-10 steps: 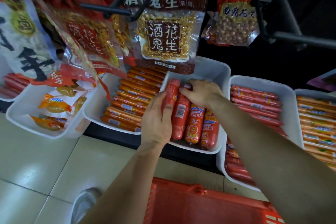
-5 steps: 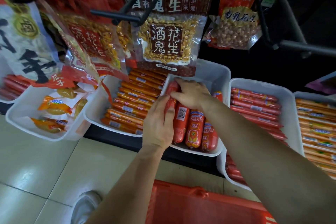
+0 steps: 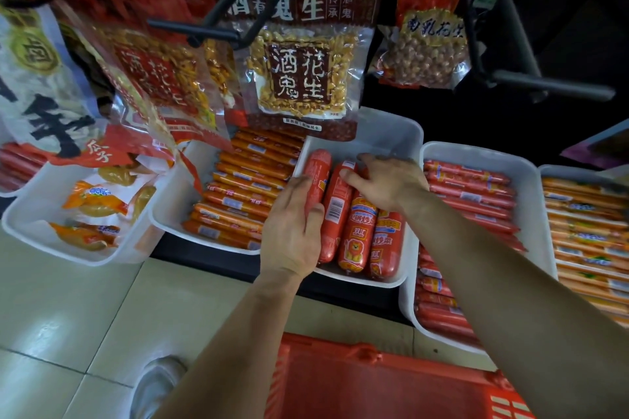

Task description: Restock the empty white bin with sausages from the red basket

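Observation:
The white bin (image 3: 391,133) on the shelf holds several thick red sausages (image 3: 357,235) lying side by side. My left hand (image 3: 292,228) lies flat along the leftmost sausage (image 3: 318,163), fingers fairly straight and pressing on it. My right hand (image 3: 388,180) reaches in from the right over the far ends of the middle sausages. Its thumb rests on the second sausage (image 3: 337,207), and thumb and bent fingers close round the end of the sausage beside it. The red basket (image 3: 374,378) sits on the floor below my arms; its inside is hidden.
Neighbouring white bins hold thin orange sausages (image 3: 245,194) on the left and thin red sausages (image 3: 473,194) on the right. Hanging peanut bags (image 3: 299,78) and black hooks (image 3: 544,85) overhang the bins. My shoe (image 3: 156,384) stands on the tiled floor.
My left hand has laid the leftmost sausage down into the bin and now rests on it. My right hand has slid right along the sausage ends.

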{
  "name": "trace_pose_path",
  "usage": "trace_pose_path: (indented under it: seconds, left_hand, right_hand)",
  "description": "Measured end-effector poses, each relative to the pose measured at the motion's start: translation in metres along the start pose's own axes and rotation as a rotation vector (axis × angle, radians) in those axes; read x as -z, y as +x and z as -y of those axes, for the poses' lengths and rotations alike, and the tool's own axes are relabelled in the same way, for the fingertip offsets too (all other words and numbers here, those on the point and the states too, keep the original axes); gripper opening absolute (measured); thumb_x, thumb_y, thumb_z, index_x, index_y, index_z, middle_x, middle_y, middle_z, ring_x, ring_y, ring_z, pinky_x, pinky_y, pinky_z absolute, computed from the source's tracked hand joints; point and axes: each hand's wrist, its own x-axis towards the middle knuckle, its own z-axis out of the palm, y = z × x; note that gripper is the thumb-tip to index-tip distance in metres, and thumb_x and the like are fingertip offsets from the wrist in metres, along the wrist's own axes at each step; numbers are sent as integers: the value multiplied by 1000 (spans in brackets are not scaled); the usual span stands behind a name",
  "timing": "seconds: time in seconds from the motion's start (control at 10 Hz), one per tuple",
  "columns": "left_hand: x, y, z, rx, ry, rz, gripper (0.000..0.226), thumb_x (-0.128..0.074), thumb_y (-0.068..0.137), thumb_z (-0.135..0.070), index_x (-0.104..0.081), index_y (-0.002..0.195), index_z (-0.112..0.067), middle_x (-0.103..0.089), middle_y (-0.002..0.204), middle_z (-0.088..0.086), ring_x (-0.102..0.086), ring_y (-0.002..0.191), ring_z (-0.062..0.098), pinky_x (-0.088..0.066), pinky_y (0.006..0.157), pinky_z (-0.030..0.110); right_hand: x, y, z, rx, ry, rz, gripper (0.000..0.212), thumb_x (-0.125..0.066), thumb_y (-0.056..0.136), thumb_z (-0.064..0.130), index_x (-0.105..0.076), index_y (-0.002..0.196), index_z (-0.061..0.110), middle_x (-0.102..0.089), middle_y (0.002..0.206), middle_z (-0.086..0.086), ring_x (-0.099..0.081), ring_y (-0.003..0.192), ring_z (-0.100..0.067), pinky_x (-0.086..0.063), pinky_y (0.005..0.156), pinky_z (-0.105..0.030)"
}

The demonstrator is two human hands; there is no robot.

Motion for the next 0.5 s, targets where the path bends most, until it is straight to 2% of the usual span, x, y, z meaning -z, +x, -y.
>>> trace_pose_path:
  seconds: [0.1,0.2,0.3,0.4,0.5]
  left_hand:
    - [0,-1,-1,-22,28,18,55,-34,98,-39,-47,145,-13,-47,149,1,-43,135,15,-40,109,34]
    - [1,0,-2,-16,107,77,62,-39,94,-45,-41,148,-14,-42,153,1,-39,138,16,-38,110,35]
    - [8,1,-9,-5,145,157,65,-44,94,-47,-36,150,-15,-40,152,2,-39,138,19,-38,113,39]
    - [27,-3,-29,9,191,174,64,-42,95,-54,-39,147,-17,-44,148,3,-41,136,23,-41,110,44]
    - [48,-15,-54,4,345,204,60,-49,95,-50,-43,146,-19,-46,148,2,-38,138,26,-40,110,45]
  right_hand:
    - [0,2,0,-5,10,16,80,-18,84,84,-58,124,28,-67,122,0,-62,110,-23,-46,84,-38]
    - [2,-1,6,-52,29,73,79,-19,88,80,-48,137,25,-58,137,-8,-51,128,-29,-38,101,-44]
    - [2,-26,14,-78,26,2,69,-22,96,66,-38,146,21,-46,147,-14,-36,138,-34,-28,113,-49]
    - [8,-68,14,-72,87,-122,61,-36,96,56,-40,145,19,-43,145,-13,-35,135,-34,-34,110,-50]
    - [24,-112,7,-124,136,-64,69,-48,90,54,-33,150,21,-37,150,-12,-30,138,-36,-35,109,-53]
